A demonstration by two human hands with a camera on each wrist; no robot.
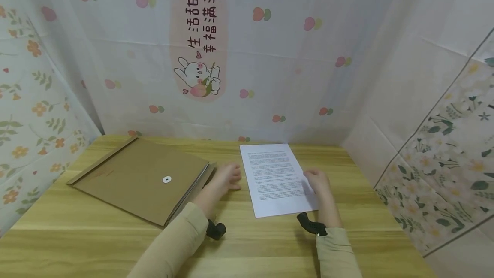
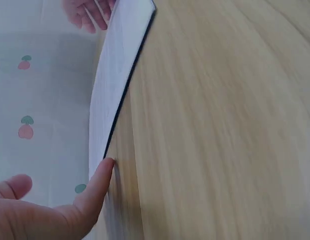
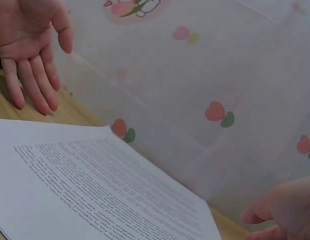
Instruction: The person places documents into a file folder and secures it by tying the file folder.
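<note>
A stack of printed white paper (image 1: 275,207) lies on the wooden table between the two hands. My left hand (image 1: 227,178) is just left of the sheets, fingers spread and holding nothing. In the left wrist view, one fingertip (image 2: 108,162) of it is right at the paper's edge. My right hand (image 1: 318,181) is at the right edge of the paper, its fingers loosely bent. The right wrist view shows the right hand (image 3: 290,210) beside the sheets with a gap between thumb and fingers. There the left hand (image 3: 32,55) appears palm outward, fingers straight.
A brown kraft file folder (image 1: 131,175) with a white round button (image 1: 167,179) lies at the left, its side opening toward the left forearm. Patterned cloth (image 1: 293,76) hangs behind and at both sides of the wooden table (image 1: 262,248). Each wrist carries a black camera mount (image 1: 311,225).
</note>
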